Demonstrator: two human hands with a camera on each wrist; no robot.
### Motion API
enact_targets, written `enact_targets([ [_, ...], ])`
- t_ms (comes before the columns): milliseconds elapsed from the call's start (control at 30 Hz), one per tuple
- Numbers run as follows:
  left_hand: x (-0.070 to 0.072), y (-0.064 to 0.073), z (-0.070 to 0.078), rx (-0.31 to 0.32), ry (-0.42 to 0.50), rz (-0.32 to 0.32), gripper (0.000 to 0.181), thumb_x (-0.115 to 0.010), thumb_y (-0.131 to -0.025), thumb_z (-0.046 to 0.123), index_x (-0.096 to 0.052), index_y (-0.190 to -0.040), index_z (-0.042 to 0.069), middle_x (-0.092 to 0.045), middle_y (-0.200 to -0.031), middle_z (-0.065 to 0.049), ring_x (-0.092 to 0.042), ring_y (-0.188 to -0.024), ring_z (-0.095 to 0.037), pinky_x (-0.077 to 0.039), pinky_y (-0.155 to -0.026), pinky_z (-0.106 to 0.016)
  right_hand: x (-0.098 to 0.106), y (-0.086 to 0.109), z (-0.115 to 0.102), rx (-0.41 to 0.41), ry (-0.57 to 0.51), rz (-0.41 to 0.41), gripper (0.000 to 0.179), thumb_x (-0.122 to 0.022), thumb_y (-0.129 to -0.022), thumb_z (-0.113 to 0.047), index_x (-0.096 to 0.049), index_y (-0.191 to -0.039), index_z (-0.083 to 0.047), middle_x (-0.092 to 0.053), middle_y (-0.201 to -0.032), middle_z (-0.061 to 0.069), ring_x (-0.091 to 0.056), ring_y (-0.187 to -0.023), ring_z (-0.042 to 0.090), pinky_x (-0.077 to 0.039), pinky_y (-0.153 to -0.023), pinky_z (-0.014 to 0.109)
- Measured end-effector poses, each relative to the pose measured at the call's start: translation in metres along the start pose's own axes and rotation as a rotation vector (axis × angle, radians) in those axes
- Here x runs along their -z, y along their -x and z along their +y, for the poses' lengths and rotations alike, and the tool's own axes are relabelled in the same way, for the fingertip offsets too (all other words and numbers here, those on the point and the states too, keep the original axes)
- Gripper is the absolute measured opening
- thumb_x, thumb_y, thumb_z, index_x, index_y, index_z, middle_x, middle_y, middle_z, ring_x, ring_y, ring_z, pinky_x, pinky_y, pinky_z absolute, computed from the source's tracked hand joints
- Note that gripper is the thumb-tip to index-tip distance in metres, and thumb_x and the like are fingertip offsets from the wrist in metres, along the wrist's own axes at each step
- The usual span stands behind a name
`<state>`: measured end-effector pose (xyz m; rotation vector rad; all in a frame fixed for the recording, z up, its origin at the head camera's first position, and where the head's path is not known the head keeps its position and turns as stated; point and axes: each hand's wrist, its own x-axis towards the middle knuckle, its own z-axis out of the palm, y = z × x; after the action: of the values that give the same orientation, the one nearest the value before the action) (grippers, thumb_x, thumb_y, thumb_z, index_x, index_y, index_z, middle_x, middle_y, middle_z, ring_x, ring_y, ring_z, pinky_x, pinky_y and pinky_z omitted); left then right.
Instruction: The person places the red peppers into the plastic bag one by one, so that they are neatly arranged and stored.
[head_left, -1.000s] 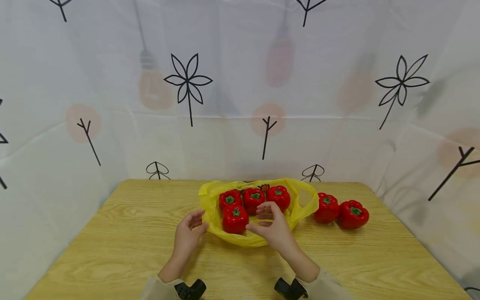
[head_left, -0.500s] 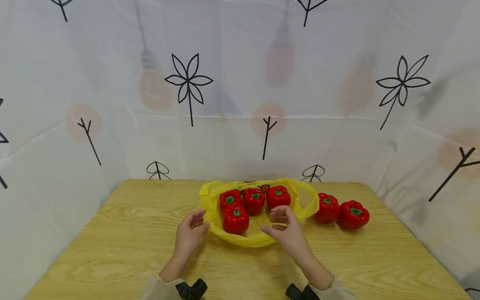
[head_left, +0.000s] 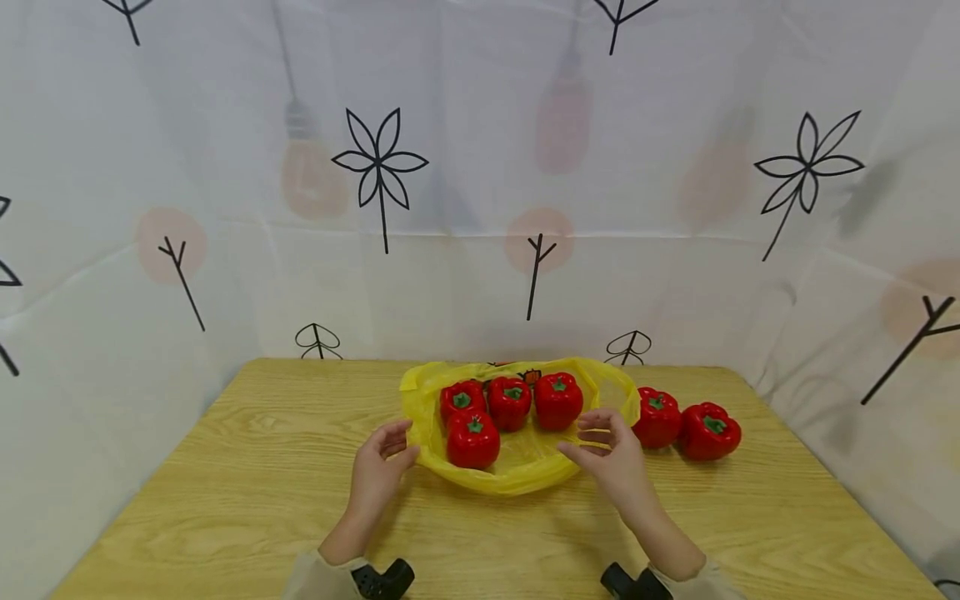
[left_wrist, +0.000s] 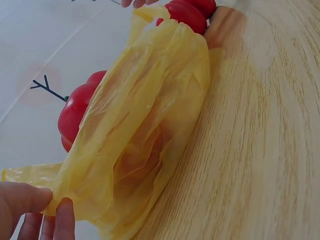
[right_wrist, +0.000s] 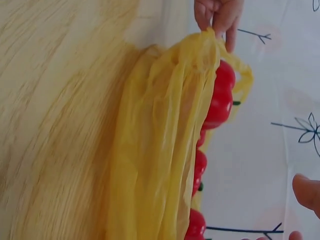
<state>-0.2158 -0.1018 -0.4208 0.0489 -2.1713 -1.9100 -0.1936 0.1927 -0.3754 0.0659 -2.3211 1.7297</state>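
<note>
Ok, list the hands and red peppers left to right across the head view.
Left hand, back-left pepper in the yellow bag, back-middle pepper, back-right pepper, right hand, inner loose pepper, outer loose pepper. Front pepper overlaps, so omitted.

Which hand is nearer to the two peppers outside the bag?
Right. The right hand is by the right side of the bag, just left of those peppers; the left hand pinches the bag's left edge, across from them.

soft light glints on the peppers and faintly shadows the table, wrist views dimmer
</note>
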Motion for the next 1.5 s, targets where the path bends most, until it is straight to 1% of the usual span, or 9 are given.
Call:
enact_targets([
  [167, 0.001, 0.0, -0.001, -0.002, -0.005, 0.001, 0.034, -0.065, -0.083, -0.003, -0.059, -0.117, -0.002, -0.056, -0.112, -0.017, -0.054, -0.101, -0.031, -0.053, -0.069, -0.024, 0.012, -0.002, 0.002, -0.005, 0.03, 0.026, 0.048, -0.074, -0.081, -0.011, -0.044, -0.116, 0.002, -0.051, -0.115, 0.018, -0.052, -0.105, 0.033, -0.045, -0.077, 0.012],
  [367, 0.001, 0.0, -0.001, -0.011, -0.013, 0.003, 0.034, -0.066, -0.083, -0.002, -0.06, -0.117, -0.002, -0.057, -0.112, -0.017, -0.054, -0.101, -0.031, -0.053, -0.069, -0.024, 0.024, -0.004, 0.006, 0.022, 0.047, 0.07, 0.046, -0.073, -0.081, -0.008, -0.045, -0.116, 0.004, -0.05, -0.114, 0.021, -0.054, -0.101, 0.03, -0.046, -0.076, 0.01],
  [567, 0.001, -0.001, 0.0, -0.007, -0.007, -0.004, 0.035, -0.066, -0.083, -0.003, -0.059, -0.117, -0.002, -0.056, -0.112, -0.017, -0.054, -0.101, -0.031, -0.054, -0.068, -0.025, 0.036, -0.004, 0.009, 0.001, 0.085, 0.109, 0.048, -0.073, -0.082, -0.014, -0.045, -0.117, 0.003, -0.052, -0.113, 0.018, -0.055, -0.098, 0.024, -0.045, -0.074, 0.009],
  [767, 0.001, -0.001, 0.0, -0.004, -0.012, 0.001, 0.035, -0.066, -0.083, -0.003, -0.06, -0.117, -0.002, -0.057, -0.111, -0.017, -0.054, -0.101, -0.031, -0.053, -0.069, -0.024, 0.047, -0.005, 0.012, -0.018, 0.11, 0.147, 0.05, -0.073, -0.082, -0.017, -0.044, -0.118, 0.002, -0.051, -0.114, 0.017, -0.055, -0.089, 0.007, -0.046, -0.072, 0.009],
  [867, 0.002, -0.001, -0.001, -0.006, -0.02, 0.003, 0.035, -0.066, -0.083, -0.002, -0.06, -0.117, -0.002, -0.057, -0.111, -0.016, -0.054, -0.101, -0.03, -0.053, -0.069, -0.024, 0.052, -0.005, 0.014, -0.027, 0.122, 0.162, 0.051, -0.074, -0.081, -0.019, -0.044, -0.118, 0.001, -0.051, -0.113, 0.016, -0.053, -0.087, 0.003, -0.046, -0.071, 0.009],
  [1000, 0.002, -0.001, -0.001, -0.003, -0.022, 0.005, 0.034, -0.066, -0.083, -0.002, -0.06, -0.117, -0.001, -0.057, -0.111, -0.016, -0.054, -0.101, -0.03, -0.053, -0.069, -0.024, 0.058, -0.004, 0.016, -0.029, 0.135, 0.178, 0.051, -0.073, -0.082, -0.021, -0.044, -0.118, 0.0, -0.051, -0.112, 0.015, -0.052, -0.088, 0.003, -0.046, -0.071, 0.009],
  [1133, 0.001, -0.002, -0.001, 0.0, -0.004, 0.009, 0.034, -0.066, -0.082, -0.004, -0.06, -0.116, -0.002, -0.057, -0.11, -0.016, -0.054, -0.099, -0.03, -0.054, -0.068, -0.025, 0.064, -0.003, 0.017, -0.024, 0.147, 0.2, 0.05, -0.072, -0.083, -0.021, -0.044, -0.118, 0.001, -0.052, -0.112, 0.016, -0.053, -0.086, 0.0, -0.046, -0.07, 0.01],
  [1333, 0.001, -0.001, -0.001, -0.018, 0.007, 0.011, 0.034, -0.065, -0.081, -0.006, -0.06, -0.115, -0.004, -0.057, -0.108, -0.018, -0.054, -0.097, -0.03, -0.054, -0.066, -0.026, 0.076, -0.003, 0.021, -0.032, 0.167, 0.215, 0.05, -0.07, -0.085, -0.024, -0.043, -0.12, 0.001, -0.052, -0.112, 0.015, -0.051, -0.082, -0.005, -0.046, -0.068, 0.01],
  [1500, 0.001, -0.001, 0.0, 0.003, 0.013, 0.009, 0.034, -0.065, -0.083, -0.005, -0.06, -0.116, -0.003, -0.056, -0.11, -0.017, -0.053, -0.099, -0.029, -0.054, -0.068, -0.025, 0.086, -0.003, 0.026, -0.059, 0.162, 0.22, 0.051, -0.068, -0.086, -0.024, -0.041, -0.121, 0.002, -0.05, -0.112, 0.015, -0.049, -0.081, -0.007, -0.047, -0.066, 0.01],
])
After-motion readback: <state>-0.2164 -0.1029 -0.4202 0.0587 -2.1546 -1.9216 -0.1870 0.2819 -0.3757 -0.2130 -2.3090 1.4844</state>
